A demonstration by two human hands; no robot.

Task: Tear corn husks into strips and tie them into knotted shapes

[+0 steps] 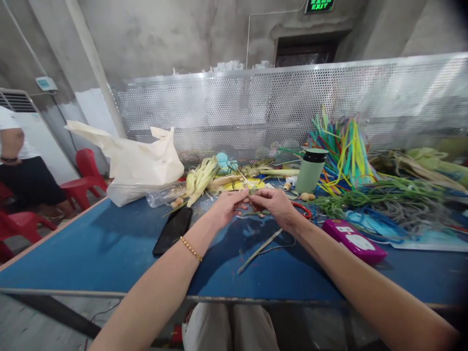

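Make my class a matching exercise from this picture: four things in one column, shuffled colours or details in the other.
1. left hand
2. phone
3. lidded tumbler
4. boxy device

A. black, lying flat
B. purple and white
C. gold bracelet at its wrist
D. pale green, upright

Pairs: 1-C, 2-A, 3-D, 4-B

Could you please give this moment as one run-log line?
left hand: pinching greenish strand | right hand: pinching there too | nearby: black phone, green flask
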